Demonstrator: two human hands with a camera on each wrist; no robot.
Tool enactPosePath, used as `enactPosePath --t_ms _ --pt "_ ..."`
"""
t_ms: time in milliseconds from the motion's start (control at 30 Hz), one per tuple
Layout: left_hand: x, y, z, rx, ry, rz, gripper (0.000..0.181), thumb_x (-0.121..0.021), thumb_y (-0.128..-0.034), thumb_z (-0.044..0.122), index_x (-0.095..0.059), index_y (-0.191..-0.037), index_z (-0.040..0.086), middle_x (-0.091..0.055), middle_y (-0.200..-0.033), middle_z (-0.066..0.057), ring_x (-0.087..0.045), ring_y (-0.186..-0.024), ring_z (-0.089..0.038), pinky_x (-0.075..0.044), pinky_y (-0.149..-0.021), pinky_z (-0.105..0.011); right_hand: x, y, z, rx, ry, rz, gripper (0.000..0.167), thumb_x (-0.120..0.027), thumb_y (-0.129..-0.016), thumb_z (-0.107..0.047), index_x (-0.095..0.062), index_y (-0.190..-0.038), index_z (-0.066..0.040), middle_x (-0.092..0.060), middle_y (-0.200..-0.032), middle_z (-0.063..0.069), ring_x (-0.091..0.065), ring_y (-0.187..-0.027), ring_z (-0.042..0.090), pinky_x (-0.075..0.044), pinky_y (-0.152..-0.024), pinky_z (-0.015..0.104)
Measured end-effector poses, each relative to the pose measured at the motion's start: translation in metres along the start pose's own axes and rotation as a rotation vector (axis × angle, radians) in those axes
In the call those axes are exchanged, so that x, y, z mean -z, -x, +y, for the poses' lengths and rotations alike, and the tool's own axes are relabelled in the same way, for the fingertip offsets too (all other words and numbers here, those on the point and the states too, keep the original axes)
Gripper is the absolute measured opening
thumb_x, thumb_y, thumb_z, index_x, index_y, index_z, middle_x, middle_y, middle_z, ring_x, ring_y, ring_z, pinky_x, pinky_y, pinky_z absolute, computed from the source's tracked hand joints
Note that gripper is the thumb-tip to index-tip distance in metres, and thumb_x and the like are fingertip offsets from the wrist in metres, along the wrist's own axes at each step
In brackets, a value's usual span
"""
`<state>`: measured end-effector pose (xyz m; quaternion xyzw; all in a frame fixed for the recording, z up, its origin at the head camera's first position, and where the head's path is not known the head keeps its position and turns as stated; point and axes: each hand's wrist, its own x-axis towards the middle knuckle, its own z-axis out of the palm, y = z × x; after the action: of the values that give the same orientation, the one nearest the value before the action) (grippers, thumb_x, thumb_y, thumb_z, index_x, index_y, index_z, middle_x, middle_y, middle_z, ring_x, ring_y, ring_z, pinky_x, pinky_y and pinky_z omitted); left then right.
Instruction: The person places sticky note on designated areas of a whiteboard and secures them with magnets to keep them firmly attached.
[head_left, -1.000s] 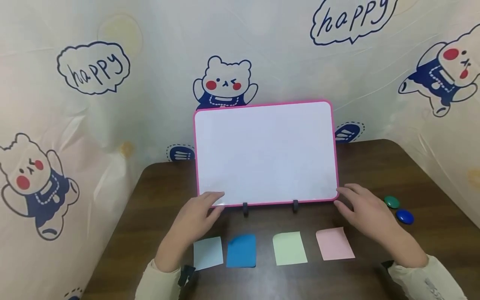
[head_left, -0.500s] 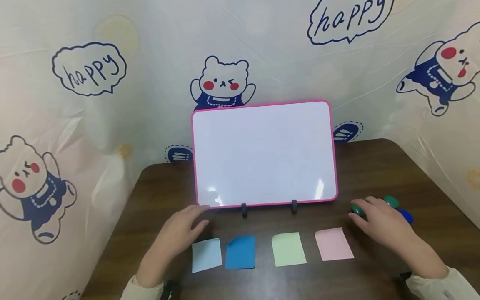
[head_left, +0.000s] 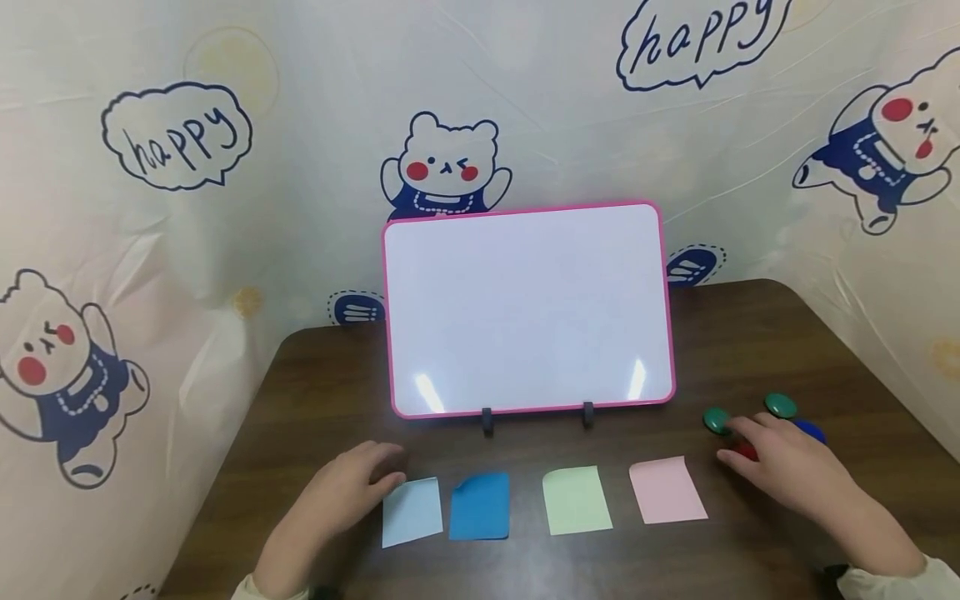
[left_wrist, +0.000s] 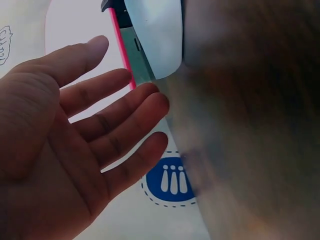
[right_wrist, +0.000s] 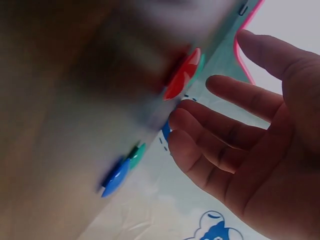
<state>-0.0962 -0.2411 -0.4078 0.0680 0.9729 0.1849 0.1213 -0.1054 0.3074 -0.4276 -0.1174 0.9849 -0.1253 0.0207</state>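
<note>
My right hand (head_left: 798, 471) hovers over the round magnets at the table's right, its fingers loosely bent and holding nothing. Beneath and beside it are a red magnet (head_left: 745, 450), a green one (head_left: 717, 420), another green one (head_left: 781, 406) and a partly covered blue one (head_left: 810, 431). In the right wrist view the red magnet (right_wrist: 184, 75) lies off the fingertips of that hand (right_wrist: 250, 130). My left hand (head_left: 330, 496), empty with relaxed fingers, is at the upper left corner of the light blue note (head_left: 412, 512); the left wrist view shows its bare palm (left_wrist: 65, 140).
A whiteboard with a pink rim (head_left: 525, 308) stands on two black feet at the back of the brown table (head_left: 525, 575). In front lie a blue note (head_left: 480, 507), a green note (head_left: 577, 500) and a pink note (head_left: 668, 490). A printed curtain (head_left: 315, 83) hangs behind.
Both hands have left the whiteboard's lower corners and come down and outward, the left to the light blue note, the right to the magnets. The red magnet and nearer green one have come into view.
</note>
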Motion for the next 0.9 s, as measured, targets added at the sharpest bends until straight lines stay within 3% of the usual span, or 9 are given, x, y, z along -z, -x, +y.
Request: enactPosePath --t_ms 200,400,600,900 --pt "-0.005 0.001 -0.006 0.017 0.016 -0.030 0.036 -0.079 -0.0885 0.029 -0.071 -0.121 0.016 -0.067 -0.111 0.001 -0.062 -0.096 -0.019 -0.054 -0.089 -0.051 -0.002 0.000 0.004 -0.018 0.000 -0.045 0.055 -0.081 -0.085 -0.039 -0.067 -0.118 0.003 -0.065 -0.094 0.010 -0.064 -0.081 0.028 -0.056 -0.065 0.051" --pt "-0.009 0.002 -0.010 -0.001 0.010 -0.036 0.027 -0.080 -0.0874 0.023 -0.072 -0.112 0.015 -0.060 -0.091 0.005 -0.053 -0.079 -0.015 -0.052 -0.073 -0.038 -0.005 0.000 0.007 -0.025 0.018 -0.052 0.056 -0.082 -0.084 -0.036 -0.067 -0.116 0.006 -0.066 -0.098 0.016 -0.066 -0.088 0.037 -0.056 -0.070 0.055" --pt "-0.013 0.003 -0.012 0.007 0.027 -0.045 0.018 -0.081 -0.0859 0.017 -0.070 -0.100 0.016 -0.056 -0.084 0.005 -0.051 -0.076 -0.015 -0.047 -0.068 -0.036 -0.003 0.005 0.013 -0.033 0.034 -0.084 0.058 -0.083 -0.081 -0.040 -0.067 -0.115 0.004 -0.064 -0.098 0.017 -0.065 -0.087 0.036 -0.054 -0.068 0.056" --pt "-0.012 0.001 -0.014 0.002 0.001 -0.059 0.014 -0.079 -0.0876 0.012 -0.066 -0.087 0.018 -0.055 -0.080 0.005 -0.052 -0.072 -0.015 -0.050 -0.069 -0.036 -0.004 0.009 0.015 -0.023 0.065 -0.095 0.053 -0.082 -0.084 -0.028 -0.062 -0.116 0.008 -0.063 -0.098 0.021 -0.064 -0.088 0.040 -0.053 -0.067 0.056"
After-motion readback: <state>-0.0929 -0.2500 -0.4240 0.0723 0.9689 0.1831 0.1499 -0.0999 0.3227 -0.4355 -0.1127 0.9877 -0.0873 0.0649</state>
